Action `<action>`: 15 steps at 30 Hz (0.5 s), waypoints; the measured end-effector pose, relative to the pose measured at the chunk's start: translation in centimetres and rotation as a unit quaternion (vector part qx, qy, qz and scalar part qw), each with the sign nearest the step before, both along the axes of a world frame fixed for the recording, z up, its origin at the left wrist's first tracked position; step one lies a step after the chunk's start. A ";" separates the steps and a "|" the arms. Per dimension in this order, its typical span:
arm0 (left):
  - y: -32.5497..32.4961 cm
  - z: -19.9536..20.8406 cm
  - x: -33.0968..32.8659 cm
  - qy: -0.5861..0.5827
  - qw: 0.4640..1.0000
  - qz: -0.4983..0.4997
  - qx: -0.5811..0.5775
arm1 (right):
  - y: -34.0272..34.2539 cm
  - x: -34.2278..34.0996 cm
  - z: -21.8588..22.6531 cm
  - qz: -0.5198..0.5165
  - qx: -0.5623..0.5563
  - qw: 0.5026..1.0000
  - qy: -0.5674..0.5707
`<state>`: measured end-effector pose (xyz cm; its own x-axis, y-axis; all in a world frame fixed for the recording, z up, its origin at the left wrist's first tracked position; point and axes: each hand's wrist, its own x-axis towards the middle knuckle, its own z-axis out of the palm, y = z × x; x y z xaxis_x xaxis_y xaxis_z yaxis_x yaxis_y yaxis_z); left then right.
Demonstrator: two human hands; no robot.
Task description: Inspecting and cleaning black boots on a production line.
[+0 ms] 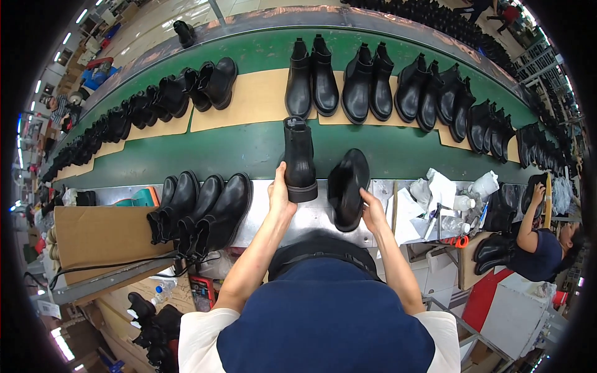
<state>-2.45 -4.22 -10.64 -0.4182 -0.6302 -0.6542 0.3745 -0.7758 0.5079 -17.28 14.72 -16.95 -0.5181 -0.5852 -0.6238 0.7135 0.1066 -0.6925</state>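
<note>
A black ankle boot [300,155] is in my left hand [282,196], whose fingers close round its heel end. The heel and thick sole edge face me, and the pull tab points away. My right hand [373,214] grips a second black ankle boot [356,171] by its near right side. That boot is tipped over, with its dark opening turned to the left, and its edge is slightly blurred. Both boots are over the metal ledge [261,214] and the near edge of the green conveyor belt [230,146].
Pairs of black boots [367,81] stand on cardboard sheets [258,96] along the belt. More boots [211,208] lie at my left beside a cardboard box [112,236]. Crumpled paper [441,186], bottles and orange-handled scissors [461,241] clutter the right. A co-worker [540,248] sits at far right.
</note>
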 end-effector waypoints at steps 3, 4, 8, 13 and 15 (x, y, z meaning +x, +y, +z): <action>-0.7 -0.5 1.1 -0.015 0.997 0.037 -0.071 | 2.0 -1.6 -1.3 0.200 0.256 0.864 0.384; -0.5 -0.7 1.0 -0.016 0.997 0.033 -0.070 | 2.6 -1.3 -1.3 0.152 0.278 0.789 0.526; 0.2 -0.1 -1.4 -0.098 0.989 0.062 -0.093 | 4.6 -3.7 -0.7 0.108 0.427 0.671 0.596; 0.8 0.6 5.0 0.042 0.990 -0.101 -0.084 | 5.2 -4.7 -8.6 0.164 0.475 0.572 0.648; 0.1 -7.0 11.8 -0.079 0.972 -0.104 -0.193 | 4.1 -3.6 -6.6 0.094 0.447 0.665 0.590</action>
